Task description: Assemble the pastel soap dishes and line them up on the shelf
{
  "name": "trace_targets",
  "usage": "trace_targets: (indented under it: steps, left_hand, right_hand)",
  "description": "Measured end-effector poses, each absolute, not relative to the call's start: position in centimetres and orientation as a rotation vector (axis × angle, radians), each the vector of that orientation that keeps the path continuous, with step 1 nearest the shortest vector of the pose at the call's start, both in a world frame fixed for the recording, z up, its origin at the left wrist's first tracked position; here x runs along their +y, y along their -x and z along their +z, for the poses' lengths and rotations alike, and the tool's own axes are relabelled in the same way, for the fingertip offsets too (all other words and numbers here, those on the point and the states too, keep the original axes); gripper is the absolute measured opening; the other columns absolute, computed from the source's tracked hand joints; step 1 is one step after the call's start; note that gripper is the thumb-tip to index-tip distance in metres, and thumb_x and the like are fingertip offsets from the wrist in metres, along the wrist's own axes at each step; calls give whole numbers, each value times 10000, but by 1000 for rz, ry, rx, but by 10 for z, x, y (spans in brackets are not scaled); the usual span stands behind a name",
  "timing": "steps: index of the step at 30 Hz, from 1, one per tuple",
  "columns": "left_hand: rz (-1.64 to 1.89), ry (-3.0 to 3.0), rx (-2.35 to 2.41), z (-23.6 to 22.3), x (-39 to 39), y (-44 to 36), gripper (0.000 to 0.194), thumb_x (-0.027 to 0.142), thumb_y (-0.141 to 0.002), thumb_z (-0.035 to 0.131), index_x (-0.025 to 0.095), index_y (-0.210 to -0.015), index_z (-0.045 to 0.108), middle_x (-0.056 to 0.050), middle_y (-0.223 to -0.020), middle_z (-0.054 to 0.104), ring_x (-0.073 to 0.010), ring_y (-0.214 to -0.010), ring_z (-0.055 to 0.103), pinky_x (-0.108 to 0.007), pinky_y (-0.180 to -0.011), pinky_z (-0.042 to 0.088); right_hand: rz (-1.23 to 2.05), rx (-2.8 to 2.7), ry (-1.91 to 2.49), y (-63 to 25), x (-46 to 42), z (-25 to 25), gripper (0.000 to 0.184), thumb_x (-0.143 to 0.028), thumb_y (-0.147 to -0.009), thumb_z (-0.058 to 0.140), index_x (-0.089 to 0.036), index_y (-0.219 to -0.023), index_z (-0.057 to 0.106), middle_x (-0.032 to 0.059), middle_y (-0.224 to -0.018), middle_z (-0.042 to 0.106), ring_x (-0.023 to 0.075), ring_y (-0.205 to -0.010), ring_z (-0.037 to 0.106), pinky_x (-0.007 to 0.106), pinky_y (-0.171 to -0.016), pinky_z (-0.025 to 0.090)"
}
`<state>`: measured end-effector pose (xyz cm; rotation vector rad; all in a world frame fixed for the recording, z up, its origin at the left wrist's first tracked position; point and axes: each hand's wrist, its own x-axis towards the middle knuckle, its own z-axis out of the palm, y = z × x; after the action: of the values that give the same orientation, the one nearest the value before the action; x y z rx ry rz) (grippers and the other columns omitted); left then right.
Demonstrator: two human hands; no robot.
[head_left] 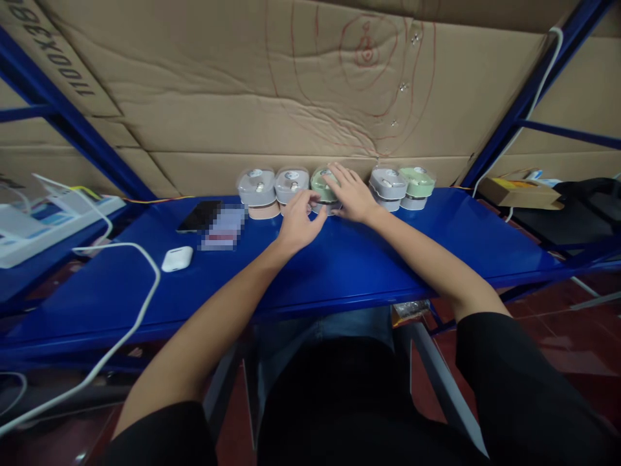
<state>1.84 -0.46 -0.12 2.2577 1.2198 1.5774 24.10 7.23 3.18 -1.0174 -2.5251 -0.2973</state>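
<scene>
Several small two-tone boxes with clear lids stand in a row at the back of the blue table. Both my hands are at the middle one, a green-topped box (320, 176). My right hand (353, 194) lies over its right side and lid with fingers stretched out. At its front left is my left hand (301, 223), thumb and fingers apart and slightly bent; whether it touches the box I cannot tell. Left of it stand a grey-topped box (291, 183) and another grey-topped box (257, 188). To the right are a grey box (388, 188) and a green box (417, 186).
The blue table (339, 272) backs onto a cardboard wall (218, 97). At left lie a dark phone (200, 215), a blurred-out item (223, 228) and a white earbud case (177, 259). A white cable (150, 298) crosses the left edge. An open carton (519, 194) is at right.
</scene>
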Motion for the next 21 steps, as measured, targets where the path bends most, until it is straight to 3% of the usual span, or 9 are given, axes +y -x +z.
trace_targets:
  steps: [4, 7, 13, 16, 19, 21]
  left_hand:
    - [1648, -2221, 1255, 3, -6, -19, 149, 177, -977, 779, 251, -1091, 719, -68, -1097, 780, -265, -1013, 760, -466, -1006, 668]
    - [1666, -2213, 1240, 5, -8, -19, 150, 165, -981, 774, 255, -1082, 709, -78, -1119, 776, -271, -1032, 755, -477, -1027, 663]
    - [1724, -2220, 1260, 5, -6, -15, 137, 213, -990, 770, 266, -1096, 701, -75, -1111, 777, -280, -1044, 763, -483, -1033, 666]
    - [1700, -2055, 1215, 3, 3, -13, 229, 361, -1017, 827, 266, -1179, 697, -84, -1172, 784, -272, -1047, 782, -483, -1015, 682]
    - [1608, -1785, 1052, 2, 11, -11, 515, 637, -1003, 888, 265, -1296, 686, -117, -1219, 793, -282, -1044, 820, -492, -958, 713]
    - [1462, -1675, 915, 4, 13, -11, 684, 840, -994, 823, 259, -1335, 701, -140, -1172, 814, -320, -1061, 847, -514, -926, 734]
  right_hand:
    - [-371, -2542, 1078, -228, 70, 29, 826, -262, -1027, 806, -75, -1770, 497, 314, -1887, 467, 479, -1761, 423, 703, -1430, 306]
    - [-415, -2535, 1073, -235, 65, 28, 721, -175, -1053, 654, -47, -1750, 520, 301, -1873, 498, 471, -1737, 453, 695, -1406, 349]
    - [-357, -2319, 1092, -263, 57, 37, 773, -304, -1031, 630, -117, -1773, 512, 255, -1810, 584, 493, -1681, 504, 734, -1379, 398]
    - [-264, -2192, 1083, -281, 41, 51, 795, -457, -1061, 613, -178, -1795, 487, 234, -1790, 596, 504, -1660, 515, 743, -1379, 414]
    - [-90, -2097, 1052, -296, 16, 58, 825, -597, -1046, 651, -250, -1781, 510, 192, -1722, 660, 484, -1592, 585, 724, -1341, 488]
    - [77, -2055, 1016, -301, 2, 57, 823, -670, -1025, 670, -268, -1735, 557, 169, -1653, 710, 454, -1519, 653, 694, -1298, 551]
